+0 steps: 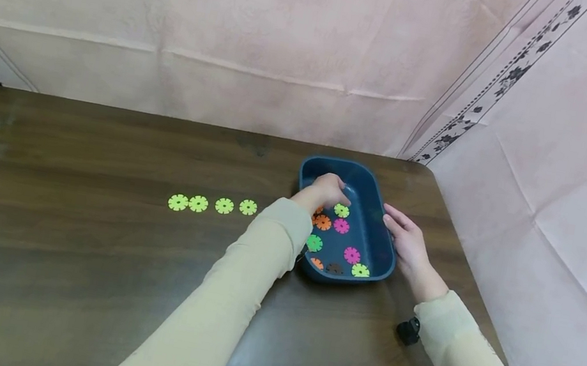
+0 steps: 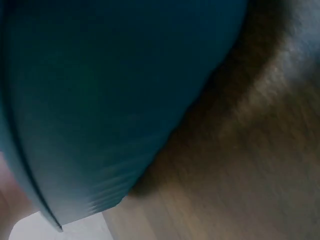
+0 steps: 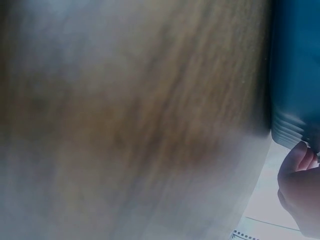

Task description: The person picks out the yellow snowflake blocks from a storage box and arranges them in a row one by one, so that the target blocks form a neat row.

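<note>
Inside the dark blue plastic tray (image 1: 374, 222), my left hand (image 1: 327, 190) reaches over the left wall, thumb side near a yellow-green flower-shaped piece (image 1: 341, 211). Its fingertips are partly hidden, and I cannot tell whether they hold a piece. Beside the tray's right wall, my right hand (image 1: 405, 237) has its thumb and fingers extended at the rim. Pink pieces (image 1: 352, 255), orange pieces (image 1: 323, 222), a green piece (image 1: 314, 243) and a dark brown piece (image 1: 334, 269) lie in the tray. The tray's outer wall (image 2: 100, 110) fills much of the left wrist view.
Several yellow-green flower pieces (image 1: 224, 206) form a row on the brown wooden table (image 1: 79, 277), left of the tray. Pale cloth (image 1: 238, 25) hangs behind the table, and another sheet (image 1: 583, 160) hangs along its right side. A black wrist device (image 1: 408, 330) sits under the right sleeve.
</note>
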Available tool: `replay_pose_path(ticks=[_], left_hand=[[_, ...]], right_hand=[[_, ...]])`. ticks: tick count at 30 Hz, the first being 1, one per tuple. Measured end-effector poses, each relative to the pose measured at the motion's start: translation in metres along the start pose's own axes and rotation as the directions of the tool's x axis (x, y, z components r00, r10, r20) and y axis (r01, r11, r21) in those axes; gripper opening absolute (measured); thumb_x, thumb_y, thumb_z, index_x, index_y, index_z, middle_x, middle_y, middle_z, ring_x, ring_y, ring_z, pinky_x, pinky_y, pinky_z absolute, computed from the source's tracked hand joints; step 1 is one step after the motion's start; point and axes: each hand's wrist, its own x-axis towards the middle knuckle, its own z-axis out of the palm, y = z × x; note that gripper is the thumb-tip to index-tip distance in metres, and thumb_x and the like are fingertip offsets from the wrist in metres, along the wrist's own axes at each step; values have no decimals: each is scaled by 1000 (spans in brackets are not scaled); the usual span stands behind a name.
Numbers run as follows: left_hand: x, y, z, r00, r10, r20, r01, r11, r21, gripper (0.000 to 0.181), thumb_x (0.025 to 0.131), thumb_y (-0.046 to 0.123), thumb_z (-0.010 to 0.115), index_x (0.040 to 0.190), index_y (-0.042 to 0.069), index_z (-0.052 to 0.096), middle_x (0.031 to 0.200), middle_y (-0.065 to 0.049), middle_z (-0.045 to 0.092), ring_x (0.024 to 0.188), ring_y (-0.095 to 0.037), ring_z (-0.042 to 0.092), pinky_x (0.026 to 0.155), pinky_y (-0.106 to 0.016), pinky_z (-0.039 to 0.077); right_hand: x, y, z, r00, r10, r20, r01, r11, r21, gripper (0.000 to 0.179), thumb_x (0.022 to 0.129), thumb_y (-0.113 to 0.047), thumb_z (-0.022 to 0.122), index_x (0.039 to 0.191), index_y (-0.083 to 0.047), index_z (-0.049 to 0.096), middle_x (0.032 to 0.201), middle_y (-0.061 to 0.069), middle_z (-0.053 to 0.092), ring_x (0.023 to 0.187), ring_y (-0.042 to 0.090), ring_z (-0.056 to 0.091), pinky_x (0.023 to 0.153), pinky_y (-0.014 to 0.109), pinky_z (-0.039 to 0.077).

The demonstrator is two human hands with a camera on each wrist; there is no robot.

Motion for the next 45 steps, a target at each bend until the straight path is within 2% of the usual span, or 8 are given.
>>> replay_pose_path(ticks=[9,13,20,27,32,39,42,45], left_hand=[[0,-9,10,993,27,114,-49,980,195,46,91,15,61,134,7,49,137,-9,50,120,-22,51,101,-34,45],[-4,-6,15,994,76,76,-97,942,321,37,90,16,61,126,6,57,130,-6,56,115,-19,54,98,-31,47],[-2,-3,21,999,41,-24,-24,870,493,19,88,24,65,99,10,68,103,-2,65,88,-14,57,82,-32,51],[-3,1,25,996,13,-85,36,831,555,35,83,32,70,112,13,64,109,-1,65,90,-14,57,84,-33,51],[-7,5,27,998,-12,-65,47,826,562,37,82,30,72,114,14,63,111,0,64,94,-15,56,85,-33,50],[-13,8,32,999,-7,-51,30,889,457,24,89,15,63,112,8,62,111,-5,61,91,-17,54,76,-27,51],[-13,8,33,998,16,-67,14,905,424,9,92,11,58,97,6,64,96,-5,61,79,-15,53,64,-22,48],[-10,8,31,998,46,-52,-20,907,420,20,92,11,56,72,8,57,74,-3,56,63,-12,51,51,-19,41]], right_hand=[[-3,5,3,1000,-18,4,18,1000,-18,55,95,-34,53,144,-17,37,134,2,48,93,-1,59,78,14,52],[-3,3,2,1000,-9,1,10,1000,-23,54,94,-35,53,144,-19,37,137,3,46,96,0,57,79,15,52],[-2,0,3,1000,-2,8,2,1000,-26,54,94,-37,52,144,-21,37,144,5,40,99,1,56,80,15,52],[-1,-2,2,1000,-28,11,28,1000,-8,55,93,-35,54,143,-18,39,121,-7,52,95,0,58,79,15,52],[-1,-3,2,999,-31,5,31,999,-10,55,94,-34,54,143,-17,38,127,-2,51,95,0,57,78,14,52],[-1,-1,2,1000,-14,-3,14,999,-51,56,93,-38,53,144,-20,37,147,7,37,99,1,55,80,13,52],[0,1,2,1000,-17,-6,17,999,-47,56,93,-37,53,144,-19,38,146,6,38,98,1,56,80,14,52],[0,2,2,1000,-30,-3,29,999,-35,56,94,-36,54,144,-18,37,138,1,46,98,0,56,79,13,52]])
